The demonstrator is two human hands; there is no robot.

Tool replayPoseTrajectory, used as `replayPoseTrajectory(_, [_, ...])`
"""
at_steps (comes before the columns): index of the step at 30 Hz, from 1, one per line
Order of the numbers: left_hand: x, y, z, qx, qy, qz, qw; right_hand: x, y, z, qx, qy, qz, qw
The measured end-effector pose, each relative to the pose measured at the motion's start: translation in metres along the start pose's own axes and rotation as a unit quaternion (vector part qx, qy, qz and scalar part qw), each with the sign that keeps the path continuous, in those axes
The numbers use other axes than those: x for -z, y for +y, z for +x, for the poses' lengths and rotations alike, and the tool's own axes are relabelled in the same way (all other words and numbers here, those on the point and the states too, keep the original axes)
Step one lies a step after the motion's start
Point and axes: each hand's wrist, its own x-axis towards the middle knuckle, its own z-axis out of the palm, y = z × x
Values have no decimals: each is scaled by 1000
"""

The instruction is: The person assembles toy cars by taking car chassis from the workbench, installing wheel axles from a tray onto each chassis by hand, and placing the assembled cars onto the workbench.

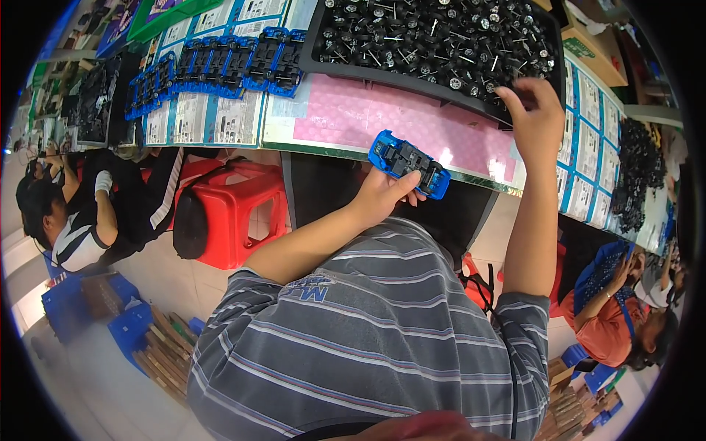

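Note:
My left hand is closed around an upturned blue toy car, whose black underside faces up. It holds the car just off the table's front edge, thumb on the underside. My right hand is over the front right corner of a large black tray. Its thumb and bent fingers are apart, and nothing shows between them. Loose black toy wheels on metal axles fill the tray in a heap.
Upturned blue toy cars stand in a row on the table's left. A pink sheet lies before the tray. A dark heap of small parts is at the right. Red stool at left; people sit on both sides.

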Motion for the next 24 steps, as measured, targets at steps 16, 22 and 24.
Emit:
replayPoseTrajectory(16, [-13, -2, 9, -123, -13, 205, 971, -38, -102, -86, 15, -217, 91, 972])
replayPoseTrajectory(22, [-4, -3, -1, -144, 21, 150, 978, -37, -112, -85, 59, -189, 94, 976])
replayPoseTrajectory(24, [7, -7, -4, -61, -9, 146, 987, -36, -111, -85, 74, -190, 103, 974])
